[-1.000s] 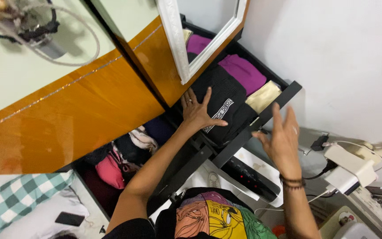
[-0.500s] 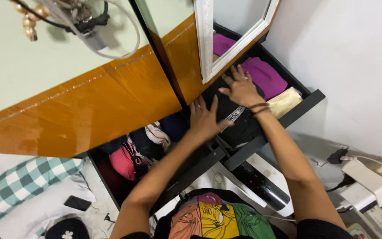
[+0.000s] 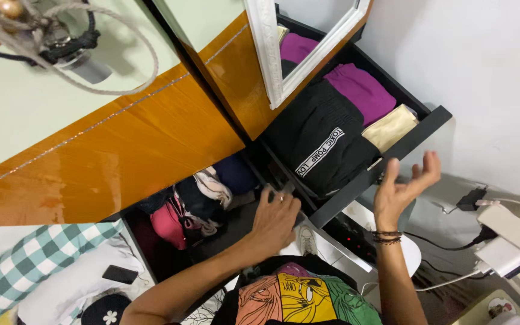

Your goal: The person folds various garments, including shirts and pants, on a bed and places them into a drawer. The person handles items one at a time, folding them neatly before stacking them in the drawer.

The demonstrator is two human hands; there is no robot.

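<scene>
An open black drawer (image 3: 386,168) holds folded clothes: a black garment with a white printed band (image 3: 317,135), a magenta one (image 3: 361,90) and a beige one (image 3: 391,126). My left hand (image 3: 275,219) rests below the drawer, fingers curled against its lower front corner, near a lower compartment of rolled clothes (image 3: 203,195). My right hand (image 3: 401,186) hovers in front of the drawer's front panel, palm up, fingers spread, holding nothing; dark bead bracelets circle its wrist.
An orange glossy wardrobe door (image 3: 109,150) and a white-framed mirror (image 3: 272,54) hang above the drawer. A green checked cloth (image 3: 31,265) and a dark phone (image 3: 120,274) lie at lower left. Cables and a white power strip (image 3: 513,241) sit at right.
Both hands have left the black garment in the drawer. The left dropped to the drawer's lower corner; the right pulled back out in front of the drawer, open.
</scene>
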